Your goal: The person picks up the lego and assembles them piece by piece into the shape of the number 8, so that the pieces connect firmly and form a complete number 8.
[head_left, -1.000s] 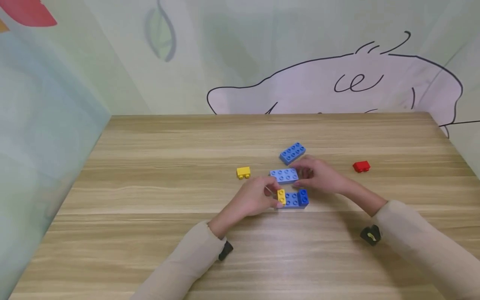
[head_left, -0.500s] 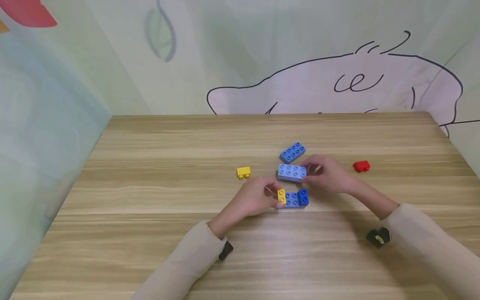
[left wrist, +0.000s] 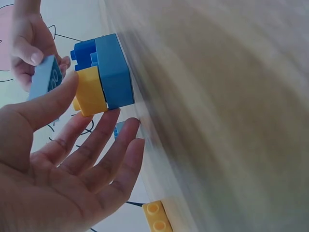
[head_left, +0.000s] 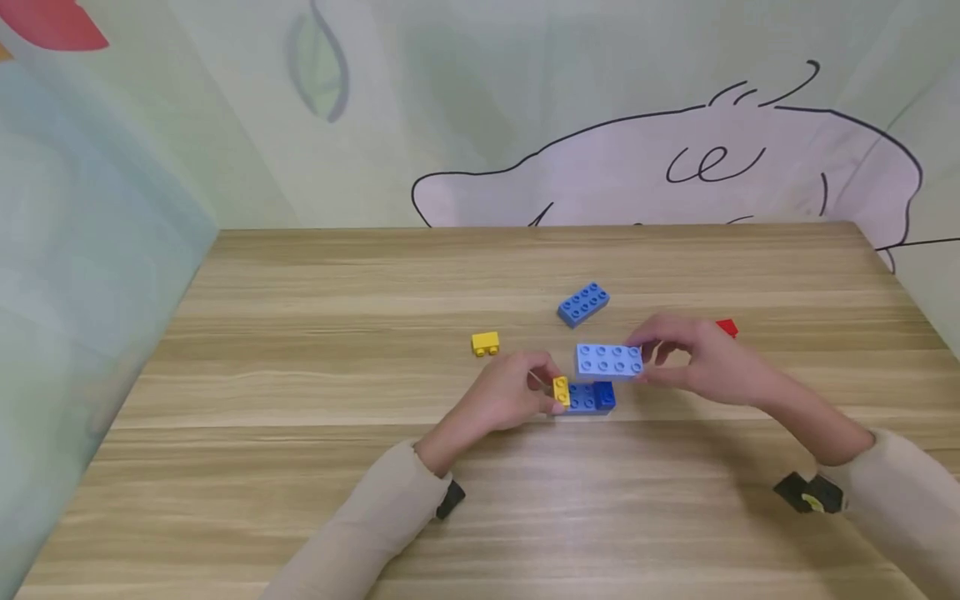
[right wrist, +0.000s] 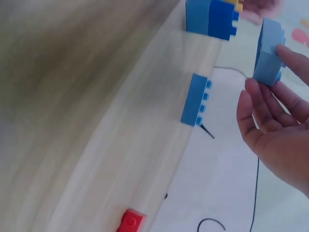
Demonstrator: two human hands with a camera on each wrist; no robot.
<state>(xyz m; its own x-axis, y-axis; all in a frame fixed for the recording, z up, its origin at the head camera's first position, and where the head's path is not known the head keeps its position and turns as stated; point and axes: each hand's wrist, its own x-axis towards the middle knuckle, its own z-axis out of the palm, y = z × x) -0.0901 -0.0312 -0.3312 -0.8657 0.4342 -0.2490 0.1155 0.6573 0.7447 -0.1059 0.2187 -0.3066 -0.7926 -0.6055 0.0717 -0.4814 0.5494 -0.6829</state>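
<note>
My left hand (head_left: 510, 393) holds the left end of a small build on the table. Its thumb and fingertips are at the yellow brick (left wrist: 91, 92), which sits on one end of a blue brick (left wrist: 115, 72). At the build's other end stands a dark blue brick (head_left: 604, 394), with studs of the blue brick bare in between. My right hand (head_left: 705, 360) pinches a light blue brick (head_left: 609, 361) by its right end, thumb on one side and fingers on the other. That brick is raised, studs up, just behind and above the build, as the right wrist view (right wrist: 268, 53) also shows.
Behind the build lies another blue brick (head_left: 583, 304), set at a slant. A loose yellow brick (head_left: 485, 343) rests on its side to the left. The red brick (head_left: 727, 327) at the right is partly covered by my right hand. A printed wall sheet (head_left: 480, 108) stands behind the table.
My right hand has lifted the light blue brick and carried it right, then toward the near side, over the back of the build. The left hand has stayed in place.
</note>
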